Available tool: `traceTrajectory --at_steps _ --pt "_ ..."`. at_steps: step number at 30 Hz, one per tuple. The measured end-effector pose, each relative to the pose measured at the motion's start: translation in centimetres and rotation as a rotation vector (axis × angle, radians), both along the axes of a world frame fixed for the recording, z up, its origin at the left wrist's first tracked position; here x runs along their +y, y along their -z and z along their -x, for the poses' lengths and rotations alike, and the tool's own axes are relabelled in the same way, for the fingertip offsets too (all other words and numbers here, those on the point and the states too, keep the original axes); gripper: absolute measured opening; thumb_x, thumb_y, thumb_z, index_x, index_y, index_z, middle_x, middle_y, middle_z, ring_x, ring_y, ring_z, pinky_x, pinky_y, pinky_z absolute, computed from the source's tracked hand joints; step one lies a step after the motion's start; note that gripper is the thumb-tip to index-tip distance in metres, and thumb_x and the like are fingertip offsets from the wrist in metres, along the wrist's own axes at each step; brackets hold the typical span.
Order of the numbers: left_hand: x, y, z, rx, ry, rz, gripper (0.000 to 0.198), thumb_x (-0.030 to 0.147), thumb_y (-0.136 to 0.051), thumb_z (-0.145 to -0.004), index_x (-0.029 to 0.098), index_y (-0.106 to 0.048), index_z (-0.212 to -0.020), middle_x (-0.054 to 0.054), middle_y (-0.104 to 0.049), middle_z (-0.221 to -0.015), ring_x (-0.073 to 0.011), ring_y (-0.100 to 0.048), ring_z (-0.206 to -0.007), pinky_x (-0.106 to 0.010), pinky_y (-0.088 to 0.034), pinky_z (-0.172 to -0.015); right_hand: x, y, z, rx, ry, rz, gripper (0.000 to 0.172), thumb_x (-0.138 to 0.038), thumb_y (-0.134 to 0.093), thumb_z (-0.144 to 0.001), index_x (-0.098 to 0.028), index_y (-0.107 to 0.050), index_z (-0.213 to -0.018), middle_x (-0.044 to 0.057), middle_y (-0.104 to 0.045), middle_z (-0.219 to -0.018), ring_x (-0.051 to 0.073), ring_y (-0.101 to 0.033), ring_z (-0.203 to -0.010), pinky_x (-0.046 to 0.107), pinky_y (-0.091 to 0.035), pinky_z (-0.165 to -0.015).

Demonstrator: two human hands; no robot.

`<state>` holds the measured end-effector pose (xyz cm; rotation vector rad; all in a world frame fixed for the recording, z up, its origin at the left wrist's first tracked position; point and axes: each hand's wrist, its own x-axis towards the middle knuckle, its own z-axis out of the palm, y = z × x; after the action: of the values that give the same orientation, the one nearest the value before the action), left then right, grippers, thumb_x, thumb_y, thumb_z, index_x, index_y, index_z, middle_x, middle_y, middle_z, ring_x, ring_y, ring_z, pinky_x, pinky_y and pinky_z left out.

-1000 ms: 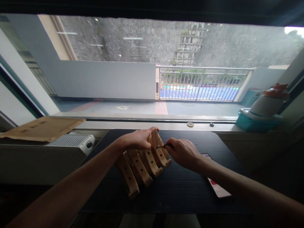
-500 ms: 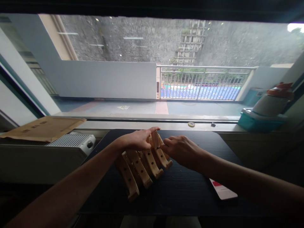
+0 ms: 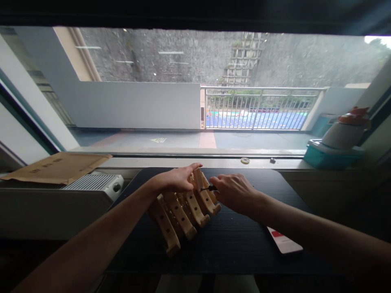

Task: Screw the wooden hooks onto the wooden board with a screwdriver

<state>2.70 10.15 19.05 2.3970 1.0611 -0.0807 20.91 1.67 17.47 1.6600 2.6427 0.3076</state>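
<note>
A wooden rack [image 3: 183, 215] with several curved, hook-ended slats rests tilted on the dark table [image 3: 238, 248]. Dark round holes dot the slats. My left hand [image 3: 179, 179] grips the rack's upper far side, thumb and forefinger near the top of the rightmost slat [image 3: 207, 199]; its other fingers are hidden behind. In my closed right hand [image 3: 233, 189] is a slim dark tool [image 3: 210, 188] that looks like a small screwdriver. Its thin tip points left and meets the rightmost slat around a hole. Most of its handle is covered by my fingers.
A white and red card-like item [image 3: 285, 241] lies beneath my right forearm. The windowsill holds a small round disc [image 3: 244, 160], a small dark piece [image 3: 273, 160] and a teal box [image 3: 330, 154] with a bottle on it. A brown envelope [image 3: 58, 167] tops the radiator [image 3: 97, 182] at left.
My right hand has drawn slightly back from the slat and turned, so the dark tool's shaft now shows. My left hand and the rack stay nearly put; the view has shifted a little.
</note>
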Motion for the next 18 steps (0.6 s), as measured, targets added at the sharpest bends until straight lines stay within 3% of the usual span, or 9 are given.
traceTrajectory --at_steps 4,8,11,15,18 --pt "-0.3 -0.1 -0.1 0.027 -0.013 -0.001 0.088 0.025 -0.056 -0.069 0.022 -0.010 -0.143 -0.011 -0.055 -0.125 -0.0240 -0.059 -0.102 -0.030 -0.048 -0.081 0.0 -0.8 0.3 -0.214 -0.301 -0.139 0.023 -0.004 -0.040 -0.086 -0.013 -0.056 -0.101 0.008 -0.061 -0.089 0.016 -0.058 -0.070 0.025 -0.038 -0.051" --pt "-0.3 0.0 -0.1 0.025 -0.026 0.017 0.085 0.025 -0.055 -0.071 0.023 -0.011 -0.143 -0.010 -0.056 -0.123 -0.0232 -0.060 -0.097 -0.029 -0.048 -0.078 0.4 -0.9 0.3 -0.237 -0.388 -0.143 0.023 -0.003 -0.037 -0.087 -0.012 -0.058 -0.091 0.007 -0.060 -0.085 0.014 -0.056 -0.066 0.025 -0.037 -0.049" --pt "0.0 0.1 0.0 0.022 -0.005 -0.005 0.083 0.027 -0.056 -0.070 0.024 -0.015 -0.143 -0.010 -0.049 -0.131 -0.0247 -0.056 -0.106 -0.030 -0.047 -0.083 0.8 -0.3 -0.1 -0.128 -0.325 -0.093 0.022 -0.004 -0.040 -0.086 -0.013 -0.059 -0.090 0.004 -0.060 -0.080 0.012 -0.054 -0.061 0.024 -0.033 -0.048" --pt "0.2 0.1 0.0 0.041 0.008 -0.012 0.083 0.027 -0.056 -0.069 0.023 -0.016 -0.142 -0.010 -0.047 -0.134 -0.0262 -0.054 -0.111 -0.030 -0.046 -0.086 0.7 0.9 -0.4 0.118 -0.084 -0.015 0.021 -0.018 -0.041 -0.090 -0.017 -0.061 -0.082 0.001 -0.063 -0.072 0.010 -0.054 -0.056 0.024 -0.029 -0.046" --pt "0.2 0.0 -0.2 0.060 0.000 -0.025 0.084 0.024 -0.056 -0.068 0.023 -0.016 -0.142 -0.010 -0.050 -0.132 -0.0263 -0.055 -0.110 -0.031 -0.046 -0.086 0.3 1.1 -0.1 0.185 0.091 0.032 0.025 -0.027 -0.040 -0.091 -0.019 -0.063 -0.082 0.002 -0.066 -0.072 0.013 -0.059 -0.059 0.025 -0.029 -0.049"
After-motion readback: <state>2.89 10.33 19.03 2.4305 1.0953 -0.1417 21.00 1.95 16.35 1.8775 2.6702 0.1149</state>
